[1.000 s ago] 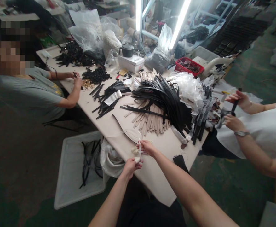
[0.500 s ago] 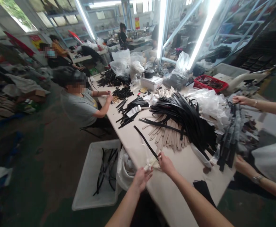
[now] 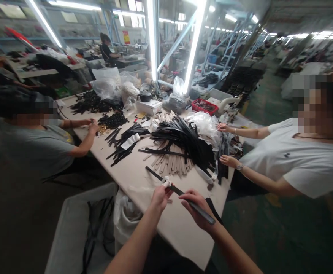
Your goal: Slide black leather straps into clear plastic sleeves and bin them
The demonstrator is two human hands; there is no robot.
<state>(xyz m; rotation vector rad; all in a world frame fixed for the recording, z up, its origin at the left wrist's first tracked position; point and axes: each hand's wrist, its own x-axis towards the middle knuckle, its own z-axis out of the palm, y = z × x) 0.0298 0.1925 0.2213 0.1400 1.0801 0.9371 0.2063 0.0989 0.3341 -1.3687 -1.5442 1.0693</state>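
A long black strap slants across in front of me, its far end over the table and its near end lying over my right wrist. My left hand is closed on a small white cloth that sits against the strap. Further along, my right hand grips the same strap between thumb and fingers. Beyond both hands lies a big pile of black straps, fanned out over beige strips. Part of my left fingers is hidden behind the cloth.
A co-worker in grey sits at the table's left side by small black parts. Another in white handles plastic-wrapped black strips at right. A white bin with straps stands below left; a red basket stands behind.
My view has swung right, bringing the white-shirted co-worker into sight. The strap now passes back over my right wrist, and the white cloth is up against it near my left hand.
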